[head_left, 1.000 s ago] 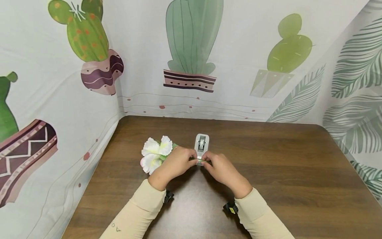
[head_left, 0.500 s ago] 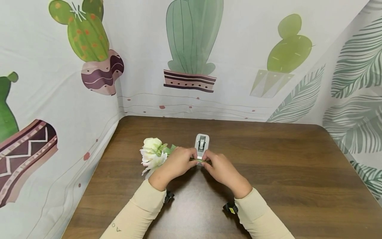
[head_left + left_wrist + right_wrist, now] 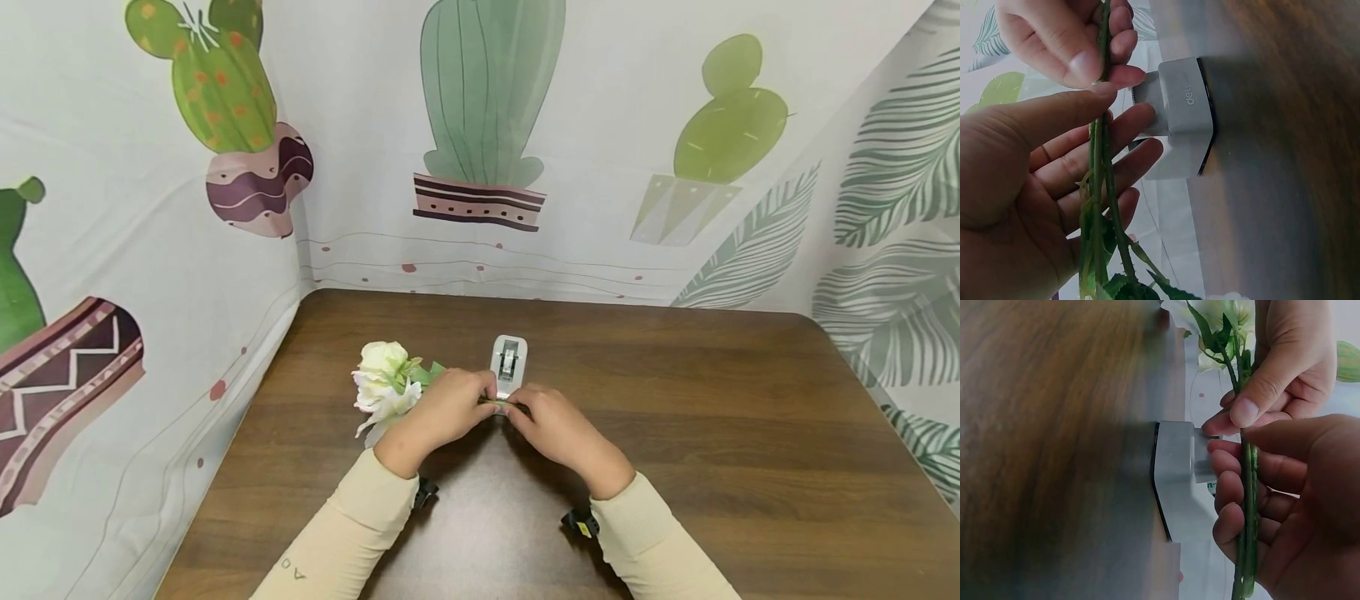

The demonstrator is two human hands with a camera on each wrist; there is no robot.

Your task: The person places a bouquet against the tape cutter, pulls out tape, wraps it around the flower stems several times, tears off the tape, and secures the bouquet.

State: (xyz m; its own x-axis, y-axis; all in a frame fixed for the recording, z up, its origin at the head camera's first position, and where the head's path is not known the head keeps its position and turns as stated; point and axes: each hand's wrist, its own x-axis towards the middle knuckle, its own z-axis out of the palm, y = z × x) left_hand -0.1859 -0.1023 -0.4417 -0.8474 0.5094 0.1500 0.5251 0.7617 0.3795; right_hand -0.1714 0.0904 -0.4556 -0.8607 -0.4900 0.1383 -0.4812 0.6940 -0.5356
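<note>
A bunch of artificial white flowers (image 3: 382, 379) with green stems (image 3: 1100, 187) lies across the brown table (image 3: 712, 417). My left hand (image 3: 480, 396) pinches the stems between thumb and fingers just right of the blooms. My right hand (image 3: 516, 408) pinches the same stems a little further along, its thumb and fingertips touching the left hand's. In the right wrist view the stems (image 3: 1247, 506) run between both hands and the leaves and petals (image 3: 1210, 319) sit at the top. A white and grey tape dispenser (image 3: 507, 364) stands right behind the fingertips.
Printed cactus and leaf cloth (image 3: 487, 125) walls the table at the back, left and right. Small black wrist camera mounts (image 3: 579, 522) show under both cream sleeves. The dispenser (image 3: 1188, 115) stands on the wood close to the fingers.
The flower heads have rolled over, from blooms spread flat and facing up to turned on their side. Both hands stay on the stems at the same spot.
</note>
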